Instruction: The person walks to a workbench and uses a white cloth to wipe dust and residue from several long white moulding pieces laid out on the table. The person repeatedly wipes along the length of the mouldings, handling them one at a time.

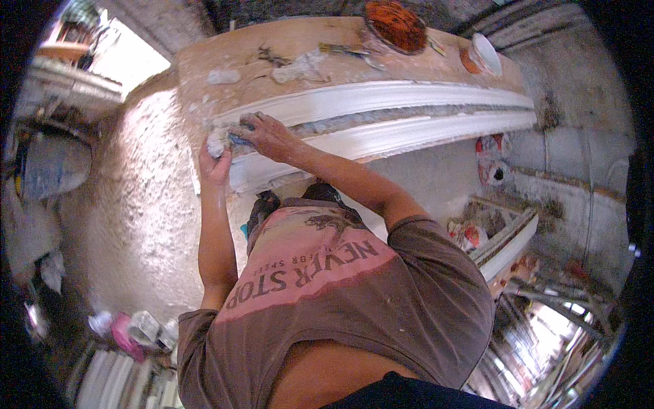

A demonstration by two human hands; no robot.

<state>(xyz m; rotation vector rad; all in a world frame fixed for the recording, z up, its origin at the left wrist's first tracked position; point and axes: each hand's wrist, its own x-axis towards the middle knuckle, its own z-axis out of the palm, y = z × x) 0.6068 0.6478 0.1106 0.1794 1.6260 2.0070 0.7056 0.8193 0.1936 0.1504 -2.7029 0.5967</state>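
Observation:
Two long white moulding strips lie side by side on the table, the far moulding (354, 99) and the near moulding (409, 136), with a rough grey gap between them. At their left end my left hand (215, 167) is closed on a white plaster-like lump (216, 144). My right hand (269, 138) reaches across from the right, close beside it. Its fingers curl over a small blue-grey piece (240, 140), mostly hidden beneath them, whose kind I cannot make out. Both hands look dusted with white.
Along the back of the wooden table (204, 58) are an orange basin (395, 27), a white bucket (486, 54), hand tools (344, 50) and a white clump (300, 68). Red-and-white containers (492, 157) stand beyond the right side. A large bucket (54, 163) is at far left.

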